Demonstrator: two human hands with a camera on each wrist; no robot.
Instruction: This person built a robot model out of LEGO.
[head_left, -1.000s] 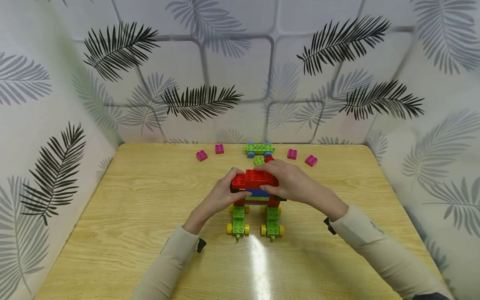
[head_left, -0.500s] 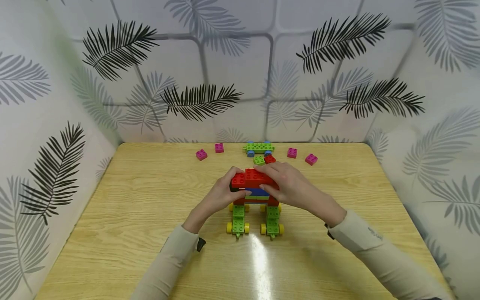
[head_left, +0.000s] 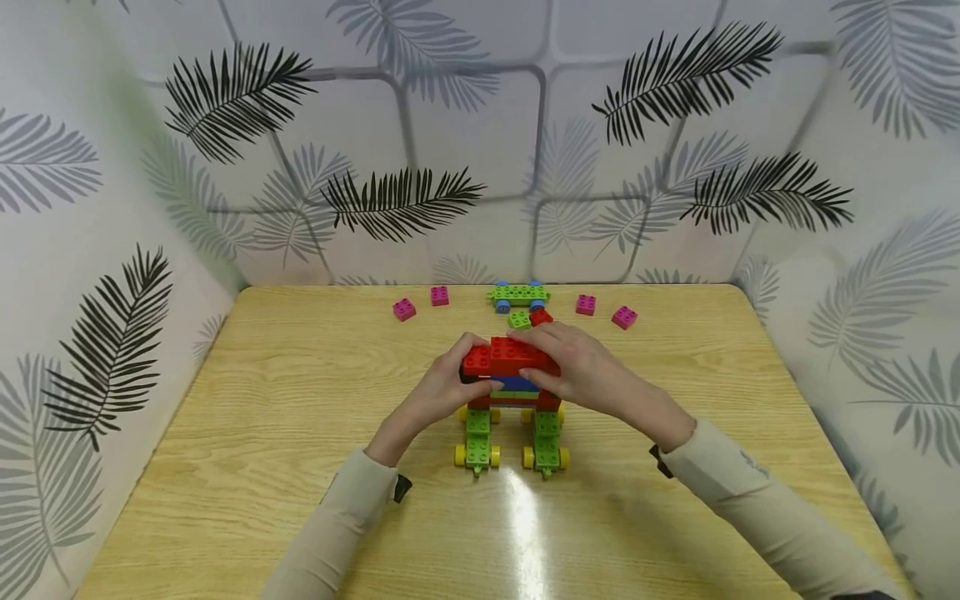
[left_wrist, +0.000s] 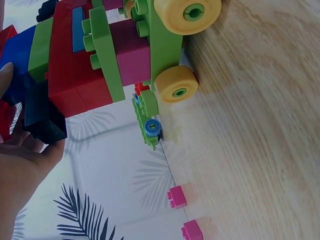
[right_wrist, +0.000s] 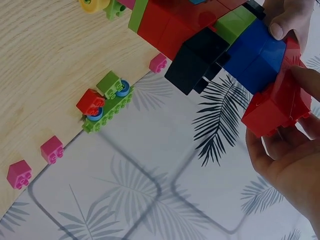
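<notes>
A building-brick model stands mid-table on two green wheeled bases (head_left: 478, 450) with yellow wheels (left_wrist: 176, 84). Above them come magenta bricks (left_wrist: 131, 52), red bricks, a green layer, blue bricks (right_wrist: 257, 60) and red bricks (head_left: 506, 354) on top. Black bricks (right_wrist: 192, 60) jut from its sides. My left hand (head_left: 435, 387) grips the model's upper left end, thumb on the near face and fingers behind. From the right, my right hand (head_left: 588, 367) holds the red top bricks, fingers over the far side and thumb in front. Its palm hides the upper right end in the head view.
Behind the model lie a green wheeled base (head_left: 520, 293) with blue wheels, a small green brick (head_left: 519, 320) and a small red brick (head_left: 541, 317). Magenta bricks sit at the back left (head_left: 404, 309) and back right (head_left: 624, 317). A leaf-patterned wall (head_left: 480, 125) borders the table.
My right hand has shifted slightly toward me, hiding the black brick on the right and uncovering the small red brick behind. The left hand keeps its grip.
</notes>
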